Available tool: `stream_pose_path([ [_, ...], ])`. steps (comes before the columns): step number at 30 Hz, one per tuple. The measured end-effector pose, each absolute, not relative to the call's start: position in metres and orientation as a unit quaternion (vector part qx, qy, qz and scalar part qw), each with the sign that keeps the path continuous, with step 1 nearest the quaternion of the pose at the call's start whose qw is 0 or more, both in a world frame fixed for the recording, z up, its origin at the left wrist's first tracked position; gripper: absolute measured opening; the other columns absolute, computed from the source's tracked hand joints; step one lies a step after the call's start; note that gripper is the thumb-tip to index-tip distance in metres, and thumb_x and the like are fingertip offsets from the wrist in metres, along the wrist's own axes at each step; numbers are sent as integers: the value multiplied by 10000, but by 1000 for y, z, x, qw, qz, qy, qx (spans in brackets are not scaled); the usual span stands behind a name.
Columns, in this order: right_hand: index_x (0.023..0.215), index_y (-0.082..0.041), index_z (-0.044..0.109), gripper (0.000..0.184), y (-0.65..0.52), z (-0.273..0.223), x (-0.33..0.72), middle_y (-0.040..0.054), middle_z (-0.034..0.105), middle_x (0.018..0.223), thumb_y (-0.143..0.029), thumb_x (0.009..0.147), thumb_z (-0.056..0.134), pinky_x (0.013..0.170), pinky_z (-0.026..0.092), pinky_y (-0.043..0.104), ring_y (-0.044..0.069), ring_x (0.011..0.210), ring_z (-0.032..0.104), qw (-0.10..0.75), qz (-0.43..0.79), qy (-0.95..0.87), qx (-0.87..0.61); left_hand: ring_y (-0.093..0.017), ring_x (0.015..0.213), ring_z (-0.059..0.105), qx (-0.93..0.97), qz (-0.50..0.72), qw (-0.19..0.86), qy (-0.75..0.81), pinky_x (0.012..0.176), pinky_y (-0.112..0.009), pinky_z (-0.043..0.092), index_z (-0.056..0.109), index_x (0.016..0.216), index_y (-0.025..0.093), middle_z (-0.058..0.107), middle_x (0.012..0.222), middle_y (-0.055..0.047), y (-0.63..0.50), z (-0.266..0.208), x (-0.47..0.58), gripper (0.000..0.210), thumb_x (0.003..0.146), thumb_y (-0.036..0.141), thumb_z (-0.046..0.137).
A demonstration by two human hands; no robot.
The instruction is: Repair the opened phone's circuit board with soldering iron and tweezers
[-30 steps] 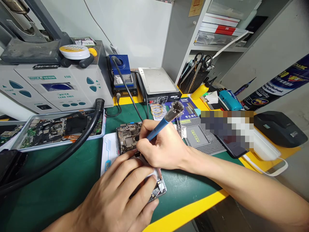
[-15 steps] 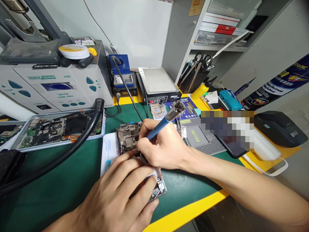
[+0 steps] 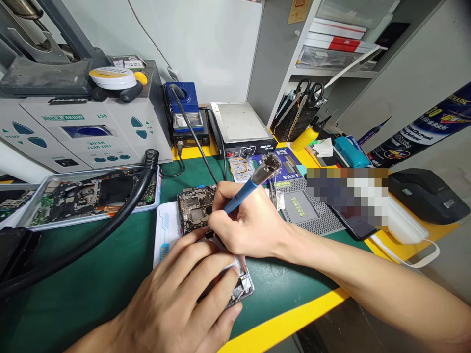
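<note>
An opened phone [image 3: 195, 212] lies tilted on the bench with its circuit board bare and a metal frame at its lower end. Across its lower half lies my left hand [image 3: 184, 289], back up, its fingers bent over the phone and holding it against the bench. My right hand [image 3: 246, 220] is closed in a pen-like grip around a blue-handled brush [image 3: 245, 192]. The brush's metal collar and dark bristles point up and away from the phone. Its lower end is hidden behind my fingers, close to the board's lower part.
A hot-air station [image 3: 91, 127] stands at the left, its black hose [image 3: 110, 223] crossing the bench. Behind are a soldering iron stand [image 3: 186, 110] and a flat heating plate [image 3: 241, 122]. A tray [image 3: 159, 193] holds circuit boards. A perforated mat [image 3: 327, 215] and dark phone [image 3: 355, 223] lie right.
</note>
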State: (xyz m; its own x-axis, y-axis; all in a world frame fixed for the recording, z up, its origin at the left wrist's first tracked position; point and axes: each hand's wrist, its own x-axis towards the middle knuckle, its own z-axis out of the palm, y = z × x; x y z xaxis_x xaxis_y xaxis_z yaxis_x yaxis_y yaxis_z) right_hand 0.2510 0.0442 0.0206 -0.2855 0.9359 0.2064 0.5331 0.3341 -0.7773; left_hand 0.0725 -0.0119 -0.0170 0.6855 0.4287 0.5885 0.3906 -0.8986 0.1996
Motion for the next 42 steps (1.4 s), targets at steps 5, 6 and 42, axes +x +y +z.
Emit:
stream_pose_path([
  [5,661,-203,522,94,44,21,251,-47,510,570,-210,754,535,488,285,260,104,533,427,335,303,-740,-498,-276,1024,597,916,330,32,225,1062,-485,440,729,1049,126,732,1004,-85,-12,-17,73,159,924,178,645],
  [6,660,-203,520,94,44,21,251,-47,510,570,-209,752,534,488,285,260,104,533,427,336,303,-740,-498,-275,1020,596,917,330,31,224,1061,-483,438,729,1047,126,731,998,-84,-11,-17,73,157,925,177,644],
  [42,646,-197,514,107,45,19,251,-52,512,559,-201,752,530,469,312,248,96,524,425,353,300,-741,-485,-274,1032,606,918,325,34,226,1071,-479,438,732,1057,125,737,1010,-85,-12,-17,72,162,919,171,661],
])
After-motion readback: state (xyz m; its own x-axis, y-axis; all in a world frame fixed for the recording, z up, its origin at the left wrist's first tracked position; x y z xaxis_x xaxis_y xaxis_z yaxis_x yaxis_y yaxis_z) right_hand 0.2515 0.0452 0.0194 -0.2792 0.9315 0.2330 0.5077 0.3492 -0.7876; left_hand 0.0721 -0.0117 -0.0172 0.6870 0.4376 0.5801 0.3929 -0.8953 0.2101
